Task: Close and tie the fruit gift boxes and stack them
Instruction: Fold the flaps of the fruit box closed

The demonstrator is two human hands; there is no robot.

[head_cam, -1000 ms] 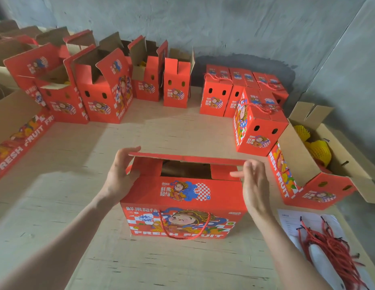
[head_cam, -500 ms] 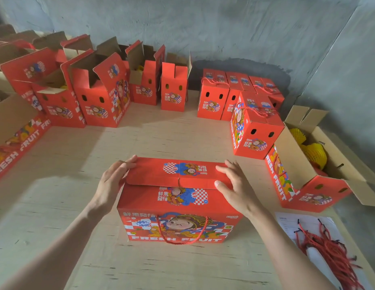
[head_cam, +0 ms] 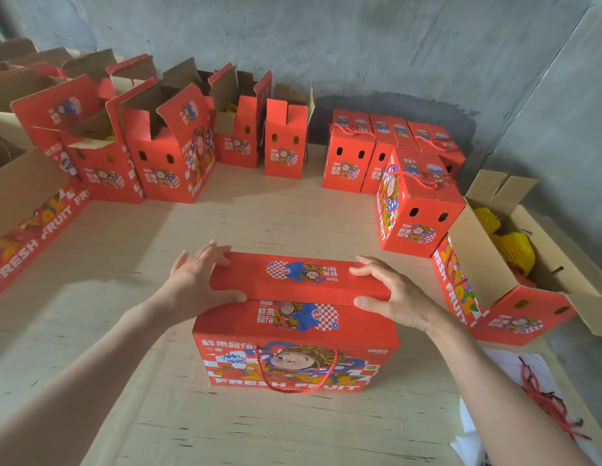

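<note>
Red gift box point(head_cam: 296, 331), tabletop's point(head_cam: 259, 223) near edge, flaps down. We press our left hand point(head_cam: 195, 280) and right hand point(head_cam: 397, 294) flat on its top ends, fingers straight.

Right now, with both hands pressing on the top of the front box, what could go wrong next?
1. The top flaps of the front box seem held shut only by the left hand and right hand; nothing is tied over them, so they may spring open if released.
2. The rope handle hangs down the front face and could get trapped under the box.
3. Reaching for the red cords may knock the open box at the right.
</note>
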